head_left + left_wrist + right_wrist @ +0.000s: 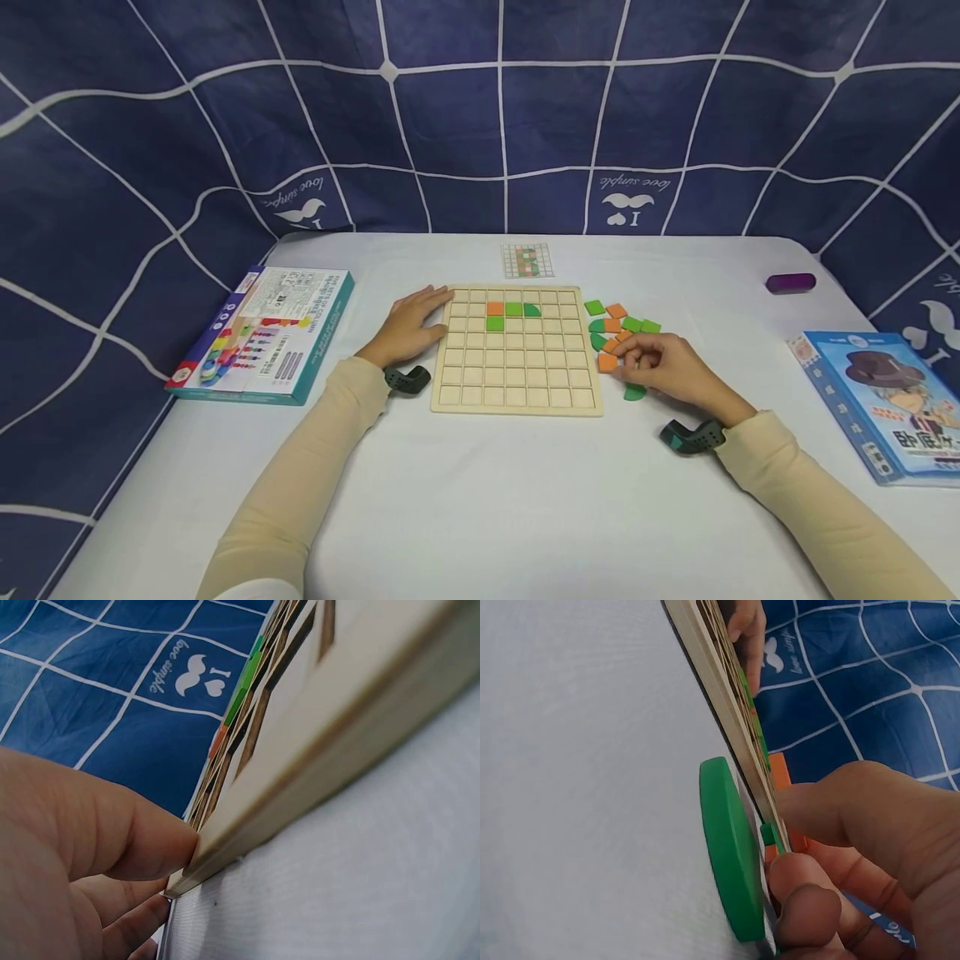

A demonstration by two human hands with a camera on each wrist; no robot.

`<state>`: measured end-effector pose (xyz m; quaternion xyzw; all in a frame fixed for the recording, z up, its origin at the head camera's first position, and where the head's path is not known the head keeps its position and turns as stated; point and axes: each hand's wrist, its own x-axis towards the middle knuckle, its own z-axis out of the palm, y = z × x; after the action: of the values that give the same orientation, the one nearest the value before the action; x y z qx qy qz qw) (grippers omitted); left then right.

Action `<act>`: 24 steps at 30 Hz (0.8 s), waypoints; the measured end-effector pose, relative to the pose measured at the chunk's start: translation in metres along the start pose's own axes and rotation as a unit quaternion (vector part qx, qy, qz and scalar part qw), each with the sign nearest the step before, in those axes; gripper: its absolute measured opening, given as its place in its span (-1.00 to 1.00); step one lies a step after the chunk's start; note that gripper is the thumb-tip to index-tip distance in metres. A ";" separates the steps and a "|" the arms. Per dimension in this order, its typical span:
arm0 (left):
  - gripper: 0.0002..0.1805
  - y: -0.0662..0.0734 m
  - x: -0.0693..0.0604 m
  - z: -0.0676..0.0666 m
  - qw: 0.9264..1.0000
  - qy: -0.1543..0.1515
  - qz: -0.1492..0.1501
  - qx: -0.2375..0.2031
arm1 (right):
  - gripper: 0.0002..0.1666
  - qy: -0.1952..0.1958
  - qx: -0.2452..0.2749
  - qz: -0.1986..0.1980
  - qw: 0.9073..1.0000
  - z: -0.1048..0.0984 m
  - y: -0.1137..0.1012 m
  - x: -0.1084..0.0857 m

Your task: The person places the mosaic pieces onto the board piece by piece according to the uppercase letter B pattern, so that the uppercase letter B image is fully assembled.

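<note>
A wooden grid board (515, 398) lies on the white table. Set in it are an orange square (496, 308), two light green squares (513, 309) and a dark green quarter-round piece (532, 310). My left hand (408, 327) rests at the board's left edge, thumb and fingertips touching the rim with fingers fairly straight. At the board's right, my right hand (670, 367) pinches an orange square tile (607, 362), partly covered by the thumb in the right wrist view. A dark green rounded piece (731, 847) lies beneath that hand.
Loose green and orange tiles (632, 324) lie right of the board. A small pattern card (527, 261) sits behind it. A game box (262, 333) is at left, a blue box (885, 400) at right, and a purple case (791, 283) at back right.
</note>
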<state>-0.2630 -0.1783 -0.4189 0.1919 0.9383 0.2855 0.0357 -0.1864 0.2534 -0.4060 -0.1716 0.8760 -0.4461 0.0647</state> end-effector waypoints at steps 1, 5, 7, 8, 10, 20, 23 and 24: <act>-0.23 0.000 0.000 0.000 1.000 0.000 0.000 0.000 | -0.66 0.001 0.002 -0.001 1.000 0.000 0.000 0.000; -0.23 0.000 -0.001 0.000 1.000 -0.001 0.000 -0.003 | -0.69 0.008 0.008 0.000 1.000 -0.001 -0.002 0.001; -0.22 0.000 -0.002 0.000 1.000 0.000 0.000 -0.003 | -0.69 0.009 0.011 0.005 1.000 -0.001 -0.005 0.002; -0.22 0.000 -0.002 0.000 1.000 0.001 -0.001 -0.003 | -0.67 0.008 0.015 0.008 1.000 -0.002 -0.007 0.002; -0.22 0.000 -0.002 0.000 1.000 0.001 -0.002 -0.003 | -0.63 0.003 0.026 0.017 1.000 -0.002 -0.012 0.004; -0.23 0.003 -0.002 -0.001 1.000 0.001 -0.003 -0.005 | -0.58 -0.037 0.066 0.070 0.995 0.002 -0.029 0.022; -0.23 0.004 -0.002 -0.001 1.000 0.001 -0.002 -0.006 | -0.58 -0.043 0.067 0.069 0.994 0.005 -0.032 0.029; -0.23 0.004 -0.002 -0.002 1.000 0.001 -0.002 -0.005 | -0.58 -0.045 0.066 0.067 0.995 0.006 -0.033 0.031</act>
<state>-0.2604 -0.1767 -0.4155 0.1893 0.9373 0.2902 0.0368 -0.2061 0.2197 -0.3819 -0.1273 0.8506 -0.4892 0.1449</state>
